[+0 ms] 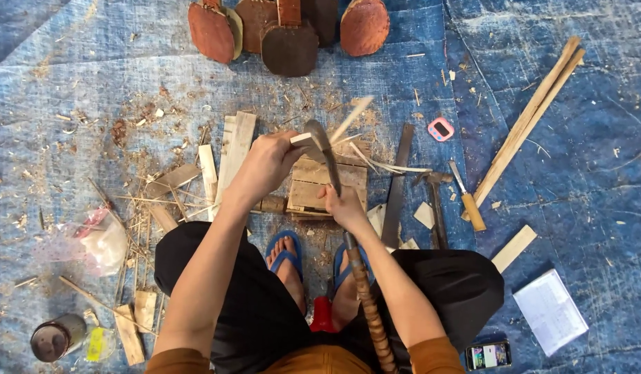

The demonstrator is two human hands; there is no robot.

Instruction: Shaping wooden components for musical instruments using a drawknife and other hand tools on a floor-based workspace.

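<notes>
Head view. The person sits low over a blue tarpaulin (pixel 556 152) spread on the floor, feet in blue sandals (pixel 287 253) planted just behind a small wooden block (pixel 327 185) that serves as a chopping base. The left hand (pixel 268 163) is closed around one end of a thin pale wooden stick (pixel 348 119), holding it slanted up and away above the block so that its length is offered to the blade. The right hand (pixel 344 204) is clenched round the top of a long, ringed knife handle (pixel 367 305), which runs back between the knees; this braces the tool along the forearm. The curved knife blade (pixel 325 149) rises from that fist and meets the stick close to the left hand's fingers, edge against the wood. Pale shavings (pixel 393 167) trail off the block to the right. Offcuts and slats (pixel 234 149) lie to the left, within reach. A hammer (pixel 434 201), a chisel with a wooden handle (pixel 468 197) and a dark flat bar (pixel 398 183) lie to the right, on the tool-hand side. Long battens (pixel 528 121) lie farther right. Rounded reddish-brown wooden pieces (pixel 289 34) are grouped at the far edge, apart from the debris.
</notes>
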